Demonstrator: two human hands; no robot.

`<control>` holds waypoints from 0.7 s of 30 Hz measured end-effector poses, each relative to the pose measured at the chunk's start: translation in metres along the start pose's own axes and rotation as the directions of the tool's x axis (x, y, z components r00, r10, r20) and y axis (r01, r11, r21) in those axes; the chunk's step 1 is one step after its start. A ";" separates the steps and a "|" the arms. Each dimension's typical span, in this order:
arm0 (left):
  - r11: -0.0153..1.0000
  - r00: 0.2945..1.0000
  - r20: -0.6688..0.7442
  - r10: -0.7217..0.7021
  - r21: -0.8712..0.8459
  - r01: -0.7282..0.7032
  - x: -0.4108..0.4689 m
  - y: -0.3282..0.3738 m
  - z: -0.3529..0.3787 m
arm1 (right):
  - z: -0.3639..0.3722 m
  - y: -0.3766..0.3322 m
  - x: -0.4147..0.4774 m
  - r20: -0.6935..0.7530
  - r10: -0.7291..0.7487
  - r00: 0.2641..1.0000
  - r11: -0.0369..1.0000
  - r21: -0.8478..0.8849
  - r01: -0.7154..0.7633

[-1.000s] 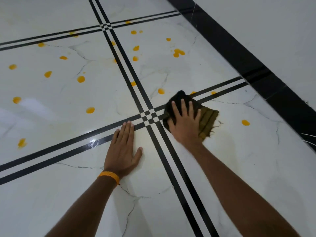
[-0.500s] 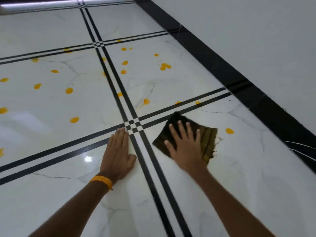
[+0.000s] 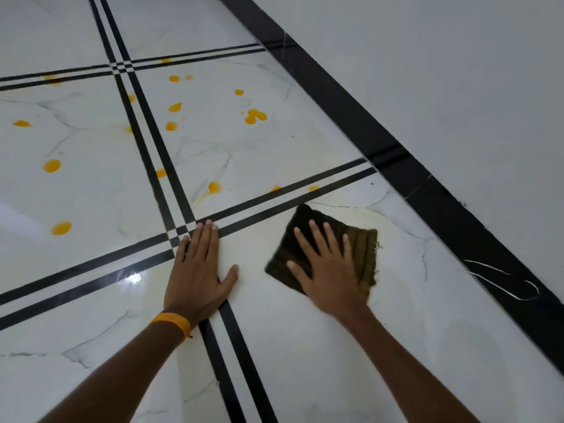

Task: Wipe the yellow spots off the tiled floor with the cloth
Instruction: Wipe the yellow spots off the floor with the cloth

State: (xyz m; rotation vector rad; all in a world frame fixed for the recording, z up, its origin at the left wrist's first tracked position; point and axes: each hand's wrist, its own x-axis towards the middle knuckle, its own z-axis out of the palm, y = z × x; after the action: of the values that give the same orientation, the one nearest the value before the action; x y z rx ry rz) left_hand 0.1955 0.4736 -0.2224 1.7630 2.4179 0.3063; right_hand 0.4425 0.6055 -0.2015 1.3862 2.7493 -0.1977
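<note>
Right hand, fingers spread, presses the cloth flat on the floor; left hand, fingers together, rests flat beside it. Yellow spots lie beyond.

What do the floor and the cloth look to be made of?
Floor: likely polished marble or marble-look tile; white with grey veins, black inlay strips, glossy light reflection. Cloth: woven fabric, dark olive-brown, matte, ribbed, with frayed threads at its edge.

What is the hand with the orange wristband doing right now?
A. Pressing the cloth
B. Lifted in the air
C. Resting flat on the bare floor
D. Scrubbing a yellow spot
C: the left hand, wearing the orange wristband, lies flat on bare tile, while the right hand presses the cloth.
</note>
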 end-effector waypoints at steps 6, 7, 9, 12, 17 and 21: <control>1.000 1.000 0.007 -0.001 0.029 0.001 -0.002 0.000 -0.001 | -0.015 0.022 0.090 -0.045 0.343 0.938 0.939 0.055 -0.340; 1.000 1.000 0.002 0.005 0.020 -0.005 0.000 -0.001 -0.001 | -0.014 0.002 0.102 -0.041 0.306 0.951 0.951 0.049 -0.304; 1.000 1.000 -0.003 0.004 0.008 -0.004 0.002 -0.002 -0.002 | -0.009 -0.037 0.094 -0.042 0.114 0.993 0.993 0.028 -0.113; 1.000 1.000 -0.024 0.004 -0.027 -0.005 0.001 0.001 -0.001 | 0.000 -0.032 0.036 -0.023 -0.080 0.997 0.997 0.001 0.080; 0.983 0.983 -0.120 -0.136 -0.142 0.119 0.014 -0.020 -0.013 | -0.016 0.023 0.097 -0.045 0.267 0.963 0.963 0.030 -0.266; 0.962 0.953 -0.148 -0.265 -0.115 0.249 0.028 -0.033 -0.009 | -0.008 -0.083 0.147 -0.073 0.090 0.993 0.994 0.067 -0.085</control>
State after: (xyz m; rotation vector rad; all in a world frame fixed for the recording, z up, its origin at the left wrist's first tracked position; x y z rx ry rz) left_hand 0.1539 0.4896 -0.2209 1.4120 2.6580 0.5431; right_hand 0.2886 0.6744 -0.2024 1.5585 2.7573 -0.2356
